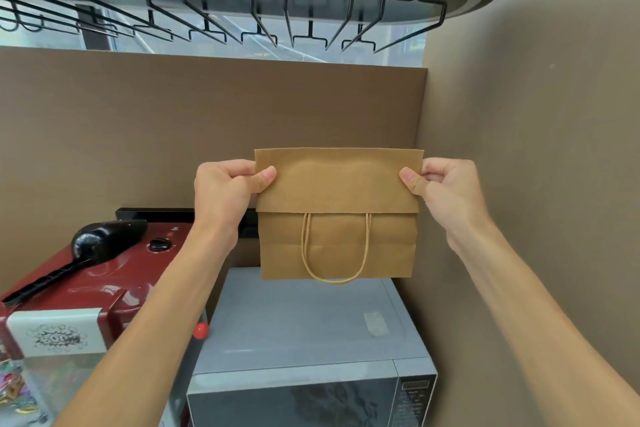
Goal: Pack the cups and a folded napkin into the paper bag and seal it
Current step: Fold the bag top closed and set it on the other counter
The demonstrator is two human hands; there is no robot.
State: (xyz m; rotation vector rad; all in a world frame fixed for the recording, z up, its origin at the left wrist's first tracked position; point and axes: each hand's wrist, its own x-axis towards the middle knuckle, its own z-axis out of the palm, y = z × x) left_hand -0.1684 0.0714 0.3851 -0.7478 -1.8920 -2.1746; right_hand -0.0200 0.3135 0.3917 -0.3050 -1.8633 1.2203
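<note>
flat paper bag held up between both hands

we hold the paper bag [337,218] up in the air in front of us, both arms stretched forward and slightly upward, forearms bare. our left hand [225,191] pinches the bag's upper left edge, thumb lying on the near face and the fingers curled behind it. our right hand [446,191] mirrors that on the upper right edge, thumb in front, fingers wrapped behind. the two hands are well apart, one at each side of the bag, each clamped on the paper.

the bag is still flat, with its bottom panel folded down over the upper half. its twisted paper handle [336,250] hangs in a loop down the near face, reaching just past the lower edge. the bag hangs above the back of a grey microwave [304,350], not touching it. to the left stands a red machine [86,288] with a black lever [86,250] lying on top. behind is a brown partition [173,121], and overhead a black glass rack [242,0].
</note>
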